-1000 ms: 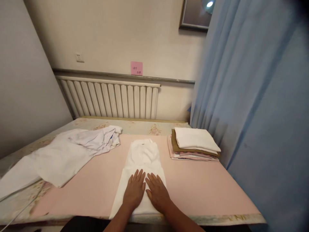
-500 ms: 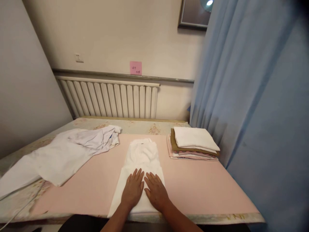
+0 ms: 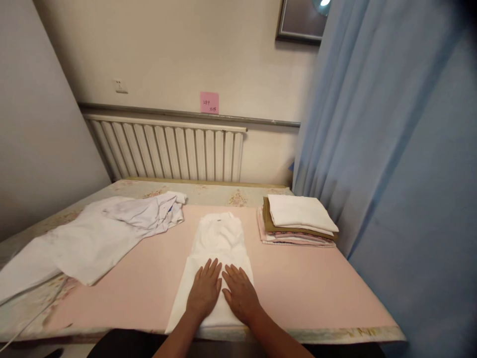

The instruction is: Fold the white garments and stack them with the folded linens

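Observation:
A white shirt, its sides folded in to a long narrow shape, lies in front of me with the collar end pointing away. My left hand rests flat on the lower half of the shirt, fingers stretched forward. Beside it, my right hand also lies flat on the same fabric, palm down with the fingers spread a little. Neither hand grips the cloth. What is under my palms is hidden.
Loose white garments lie crumpled at the left. A stack of folded clothes sits at the right on the pink cloth. A blue curtain hangs along the right side, and a radiator stands behind. A cord runs at lower left.
Both hands stay flat on the shirt in nearly the same place. The whole view has shifted very slightly.

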A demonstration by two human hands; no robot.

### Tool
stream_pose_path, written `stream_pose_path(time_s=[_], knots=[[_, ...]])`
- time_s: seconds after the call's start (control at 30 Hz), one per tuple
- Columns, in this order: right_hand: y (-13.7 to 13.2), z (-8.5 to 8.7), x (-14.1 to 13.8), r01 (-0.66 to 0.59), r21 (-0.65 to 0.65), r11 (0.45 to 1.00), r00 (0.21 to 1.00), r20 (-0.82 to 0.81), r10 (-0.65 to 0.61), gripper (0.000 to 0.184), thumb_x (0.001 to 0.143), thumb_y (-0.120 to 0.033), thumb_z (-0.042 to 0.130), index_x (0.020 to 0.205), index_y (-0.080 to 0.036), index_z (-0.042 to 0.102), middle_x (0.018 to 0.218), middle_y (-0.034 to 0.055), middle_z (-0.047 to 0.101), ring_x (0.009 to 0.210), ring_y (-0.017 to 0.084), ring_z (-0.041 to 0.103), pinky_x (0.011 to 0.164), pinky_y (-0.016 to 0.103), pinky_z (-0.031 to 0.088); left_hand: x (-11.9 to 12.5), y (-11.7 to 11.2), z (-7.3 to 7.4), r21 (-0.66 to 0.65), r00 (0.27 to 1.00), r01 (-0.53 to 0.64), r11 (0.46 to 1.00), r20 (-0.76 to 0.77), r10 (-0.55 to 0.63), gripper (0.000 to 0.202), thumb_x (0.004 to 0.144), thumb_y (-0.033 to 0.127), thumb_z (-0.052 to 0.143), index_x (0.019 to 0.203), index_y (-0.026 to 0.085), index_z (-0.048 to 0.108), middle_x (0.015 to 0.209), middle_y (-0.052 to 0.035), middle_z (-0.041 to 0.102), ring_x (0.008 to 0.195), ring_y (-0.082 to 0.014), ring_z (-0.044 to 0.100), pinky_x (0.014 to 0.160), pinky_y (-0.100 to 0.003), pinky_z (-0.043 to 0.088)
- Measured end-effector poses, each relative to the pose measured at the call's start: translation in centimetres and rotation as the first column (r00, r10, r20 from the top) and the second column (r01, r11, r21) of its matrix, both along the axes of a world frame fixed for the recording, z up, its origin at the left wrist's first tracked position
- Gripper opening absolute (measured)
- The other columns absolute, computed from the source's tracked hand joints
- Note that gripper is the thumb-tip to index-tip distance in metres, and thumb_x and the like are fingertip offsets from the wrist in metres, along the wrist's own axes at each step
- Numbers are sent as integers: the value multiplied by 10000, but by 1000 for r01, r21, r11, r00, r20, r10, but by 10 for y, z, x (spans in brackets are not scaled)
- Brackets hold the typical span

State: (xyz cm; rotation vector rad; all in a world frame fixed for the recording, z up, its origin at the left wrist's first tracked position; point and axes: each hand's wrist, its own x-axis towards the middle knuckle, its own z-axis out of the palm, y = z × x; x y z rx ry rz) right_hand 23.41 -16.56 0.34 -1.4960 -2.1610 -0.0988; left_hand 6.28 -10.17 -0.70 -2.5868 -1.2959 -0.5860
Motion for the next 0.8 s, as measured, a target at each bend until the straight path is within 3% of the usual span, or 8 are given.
stream_pose_path(time_s=[0.8], knots=[[1, -3, -2, 5, 12, 1000, 1000, 7, -5, 485, 931, -265, 490, 1409, -213, 431, 1484, 54, 406, 1391, 233, 322, 1140, 470, 293, 0, 0, -1, 6, 1000, 0, 1000, 30, 0, 476, 939, 293, 341, 1403, 255, 439, 1465, -24, 459, 1386, -238, 351, 1093, -460, 352]])
